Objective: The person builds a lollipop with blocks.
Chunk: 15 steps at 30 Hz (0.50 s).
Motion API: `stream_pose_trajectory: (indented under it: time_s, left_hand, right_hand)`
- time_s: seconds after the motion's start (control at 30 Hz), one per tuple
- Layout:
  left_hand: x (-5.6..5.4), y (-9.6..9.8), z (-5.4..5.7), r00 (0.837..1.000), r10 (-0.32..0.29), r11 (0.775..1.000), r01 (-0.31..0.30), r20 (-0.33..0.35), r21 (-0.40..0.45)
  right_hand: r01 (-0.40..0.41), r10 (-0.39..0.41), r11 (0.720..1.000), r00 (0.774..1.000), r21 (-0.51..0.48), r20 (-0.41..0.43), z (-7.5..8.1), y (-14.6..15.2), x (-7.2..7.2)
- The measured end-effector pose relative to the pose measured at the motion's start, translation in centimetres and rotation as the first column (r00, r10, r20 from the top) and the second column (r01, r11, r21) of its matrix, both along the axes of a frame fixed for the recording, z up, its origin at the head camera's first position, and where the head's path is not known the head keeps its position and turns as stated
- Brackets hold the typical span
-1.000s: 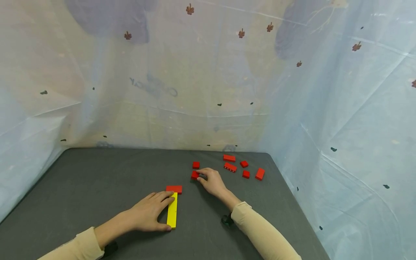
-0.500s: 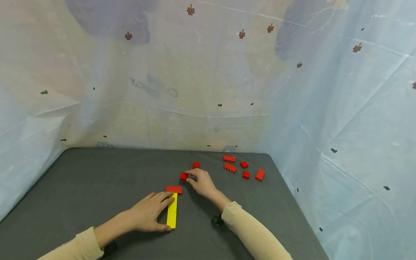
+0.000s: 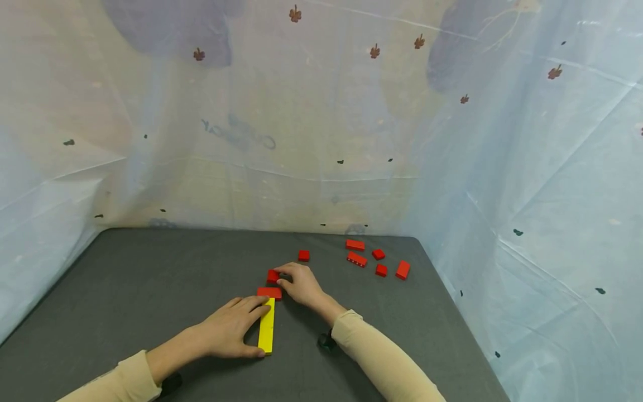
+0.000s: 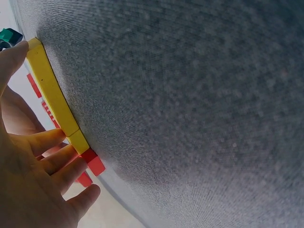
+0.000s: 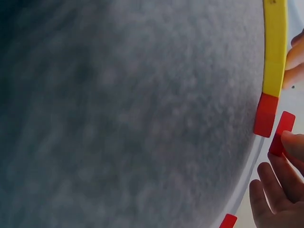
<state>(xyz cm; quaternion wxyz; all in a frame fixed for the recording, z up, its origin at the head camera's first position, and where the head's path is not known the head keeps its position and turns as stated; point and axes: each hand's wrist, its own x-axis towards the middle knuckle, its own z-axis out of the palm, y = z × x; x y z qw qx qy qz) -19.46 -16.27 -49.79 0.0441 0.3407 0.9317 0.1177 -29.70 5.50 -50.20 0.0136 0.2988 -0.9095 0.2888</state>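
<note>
A yellow bar point(image 3: 267, 326) lies lengthwise on the table, with a seam near its far end in the left wrist view. Along it spreads my left hand point(image 3: 228, 329), thumb at the near end and fairly straight fingers touching it near the far end. A red block point(image 3: 269, 292) sits crosswise against the bar's far end. Just beyond that, my right hand point(image 3: 300, 283) pinches another red block point(image 3: 273, 276) between thumb and fingers. In the right wrist view this held block point(image 5: 282, 133) appears apart from the red block point(image 5: 266, 115) at the bar's end.
A small red block point(image 3: 303, 255) lies behind my right hand. Several more red blocks point(image 3: 356, 259), some longer and some small, lie scattered at the back right of the dark table point(image 3: 150, 273). Pale printed sheeting point(image 3: 251, 167) hangs behind the table and along its right side.
My right hand has moved left with the red block, from beside the small block at the back to just behind the crosswise one. My left hand and the yellow bar have stayed put.
</note>
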Motion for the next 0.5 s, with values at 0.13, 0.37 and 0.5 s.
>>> stream_pose_trajectory:
  time_s: [0.13,0.37,0.5]
  left_hand:
    - [0.0,0.0,0.0,1.000,0.000,1.000,0.000,-0.001,0.004]
    - [0.1,0.0,0.1,1.000,-0.002,1.000,0.002,-0.011,0.005]
    - [0.1,0.1,0.1,1.000,-0.007,1.000,0.007,-0.011,0.007]
  right_hand:
    - [-0.011,0.011,1.000,1.000,0.013,0.000,-0.1,-0.5,0.1]
    - [-0.037,0.037,0.998,0.999,0.049,0.009,-0.1,-1.1,0.0]
    - [-0.056,0.056,0.996,0.998,0.075,0.001,-0.2,-1.3,0.0]
